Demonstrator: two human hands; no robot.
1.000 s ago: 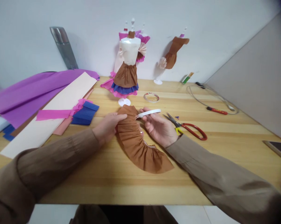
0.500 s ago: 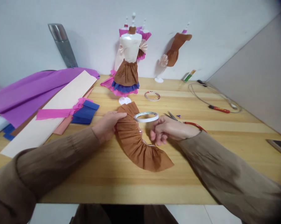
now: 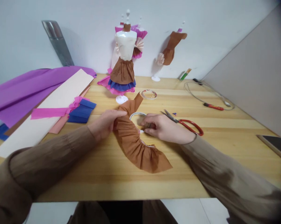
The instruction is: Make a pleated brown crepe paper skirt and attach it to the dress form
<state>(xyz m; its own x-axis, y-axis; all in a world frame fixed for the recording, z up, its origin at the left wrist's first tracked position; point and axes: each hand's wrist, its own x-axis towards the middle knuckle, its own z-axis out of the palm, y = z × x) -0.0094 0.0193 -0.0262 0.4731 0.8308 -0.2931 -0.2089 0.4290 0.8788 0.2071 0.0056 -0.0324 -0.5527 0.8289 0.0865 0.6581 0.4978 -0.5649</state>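
A gathered strip of brown crepe paper (image 3: 135, 140) curves across the tabletop, its pleats fanning outward and white tape showing along parts of its inner edge. My left hand (image 3: 106, 123) grips the strip's upper left part, thumb on top and fingers underneath. At the inner edge, my right hand (image 3: 161, 126) has its fingers bent closed on a narrow white roll of tape (image 3: 133, 115). The fingers and paper hide part of that ring. Beside my right hand lie scissors (image 3: 189, 124) with red handles, blades partly apart.
Behind the strip stands a small dress form (image 3: 125, 46) in layered paper skirts, with another dressed form (image 3: 169, 53) farther right. Crepe paper sheets (image 3: 38, 87) pile up at left. A clear tape ring (image 3: 149, 94), a red-handled corded tool (image 3: 214, 106) and a dark flat device (image 3: 275, 144) also lie around.
My right hand has moved left and its fingers have closed in. The tape roll has shifted left against the brown strip's inner edge. My left hand keeps its grip.
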